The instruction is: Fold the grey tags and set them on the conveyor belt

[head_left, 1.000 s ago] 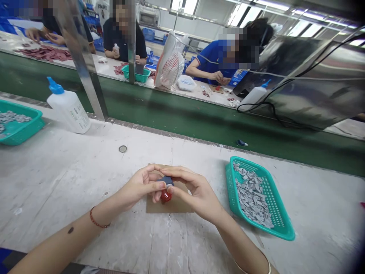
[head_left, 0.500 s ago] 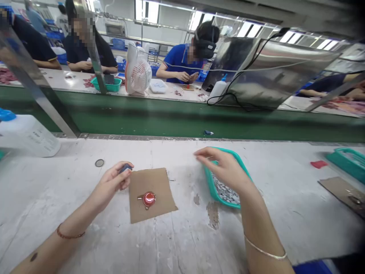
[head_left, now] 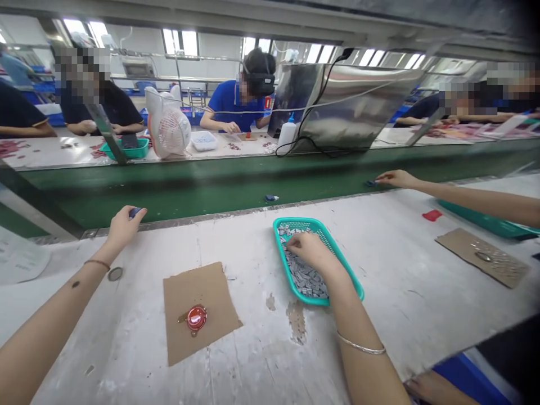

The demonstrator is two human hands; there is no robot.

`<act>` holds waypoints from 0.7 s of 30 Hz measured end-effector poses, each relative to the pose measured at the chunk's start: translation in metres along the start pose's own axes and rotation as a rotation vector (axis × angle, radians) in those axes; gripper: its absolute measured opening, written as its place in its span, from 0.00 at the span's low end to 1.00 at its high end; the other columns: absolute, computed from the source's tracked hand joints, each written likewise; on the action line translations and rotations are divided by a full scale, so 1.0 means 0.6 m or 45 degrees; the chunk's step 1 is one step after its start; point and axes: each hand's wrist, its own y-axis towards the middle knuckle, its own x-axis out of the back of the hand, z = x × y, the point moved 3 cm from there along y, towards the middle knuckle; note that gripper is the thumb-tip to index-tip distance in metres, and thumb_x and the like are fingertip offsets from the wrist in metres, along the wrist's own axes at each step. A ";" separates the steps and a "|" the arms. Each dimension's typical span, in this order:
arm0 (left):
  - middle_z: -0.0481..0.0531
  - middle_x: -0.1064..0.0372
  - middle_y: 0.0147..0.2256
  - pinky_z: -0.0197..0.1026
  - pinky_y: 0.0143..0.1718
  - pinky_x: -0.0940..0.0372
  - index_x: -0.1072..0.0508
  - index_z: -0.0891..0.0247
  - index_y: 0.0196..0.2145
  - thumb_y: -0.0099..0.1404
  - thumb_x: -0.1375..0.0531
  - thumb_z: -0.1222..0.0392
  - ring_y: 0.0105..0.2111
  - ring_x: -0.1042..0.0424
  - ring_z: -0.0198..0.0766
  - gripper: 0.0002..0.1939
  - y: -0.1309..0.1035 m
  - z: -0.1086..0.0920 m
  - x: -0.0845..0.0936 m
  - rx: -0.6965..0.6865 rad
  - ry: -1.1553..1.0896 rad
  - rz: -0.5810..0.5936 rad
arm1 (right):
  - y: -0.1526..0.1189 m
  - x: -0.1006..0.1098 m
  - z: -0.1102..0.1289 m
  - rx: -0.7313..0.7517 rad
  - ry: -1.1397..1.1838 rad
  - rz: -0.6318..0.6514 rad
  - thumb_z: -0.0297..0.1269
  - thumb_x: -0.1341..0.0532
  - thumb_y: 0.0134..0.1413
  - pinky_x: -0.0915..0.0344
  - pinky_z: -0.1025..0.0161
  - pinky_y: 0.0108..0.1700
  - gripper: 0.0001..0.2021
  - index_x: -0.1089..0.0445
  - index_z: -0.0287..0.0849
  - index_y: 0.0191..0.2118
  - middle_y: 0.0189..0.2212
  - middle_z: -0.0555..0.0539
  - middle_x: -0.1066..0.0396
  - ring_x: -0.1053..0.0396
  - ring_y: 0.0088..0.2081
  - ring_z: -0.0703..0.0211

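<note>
My left hand (head_left: 125, 224) is closed on a small dark blue piece (head_left: 135, 212), raised at the green strip's near edge. Inside the teal basket (head_left: 359, 289), my right hand (head_left: 310, 247) has its fingertips pinched down among many small grey pieces (head_left: 306, 275); whatever is between them is too small to make out. A brown cardboard square (head_left: 211, 281) lies on the white table between my hands. On it rests a round, glossy red blob (head_left: 196, 318) with a clear wet rim.
A co-worker's hand (head_left: 396, 179) reaches in from the right with a dark piece. Another cardboard (head_left: 459, 250) and a red scrap (head_left: 432, 215) lie at right. A dark piece (head_left: 271, 198) sits on the green strip (head_left: 202, 188). A metal post (head_left: 42, 202) stands at left.
My left hand has moved forward and left with the blue piece, to the green strip. My right hand has come down into the basket. The view has shifted; a co-worker's arm has appeared at right.
</note>
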 end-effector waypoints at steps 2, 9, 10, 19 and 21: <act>0.61 0.28 0.35 0.45 0.32 0.37 0.32 0.63 0.39 0.63 0.48 0.47 0.35 0.30 0.51 0.17 0.034 -0.005 -0.013 -0.066 0.218 0.030 | -0.003 0.003 -0.001 0.010 0.039 -0.022 0.24 0.41 0.46 0.38 0.66 0.35 0.08 0.26 0.40 0.24 0.30 0.43 0.22 0.27 0.35 0.54; 0.72 0.31 0.45 0.53 0.40 0.35 0.32 0.71 0.48 0.66 0.55 0.50 0.48 0.34 0.63 0.24 0.074 -0.027 -0.072 -0.307 0.635 0.199 | -0.016 0.018 -0.012 0.022 0.317 -0.114 0.28 0.42 0.51 0.34 0.64 0.36 0.12 0.25 0.38 0.39 0.33 0.43 0.23 0.27 0.36 0.55; 0.73 0.34 0.47 0.54 0.41 0.35 0.32 0.72 0.49 0.66 0.55 0.50 0.50 0.36 0.65 0.25 0.076 -0.027 -0.076 -0.317 0.651 0.201 | -0.016 0.018 -0.014 0.027 0.369 -0.114 0.29 0.43 0.52 0.33 0.63 0.37 0.14 0.25 0.38 0.44 0.35 0.43 0.23 0.27 0.36 0.55; 0.77 0.41 0.54 0.61 0.50 0.42 0.32 0.76 0.53 0.64 0.50 0.50 0.54 0.43 0.69 0.28 0.081 -0.122 -0.119 -0.584 0.725 -0.042 | -0.021 0.011 -0.001 0.044 0.837 -0.028 0.36 0.40 0.52 0.28 0.62 0.40 0.10 0.26 0.40 0.38 0.32 0.45 0.22 0.23 0.36 0.54; 0.75 0.38 0.52 0.60 0.53 0.45 0.31 0.76 0.50 0.64 0.50 0.54 0.55 0.43 0.65 0.25 0.062 -0.187 -0.156 -0.741 0.494 0.086 | -0.022 0.014 0.004 0.065 0.882 -0.099 0.37 0.38 0.50 0.28 0.61 0.39 0.07 0.26 0.40 0.34 0.33 0.45 0.22 0.24 0.36 0.53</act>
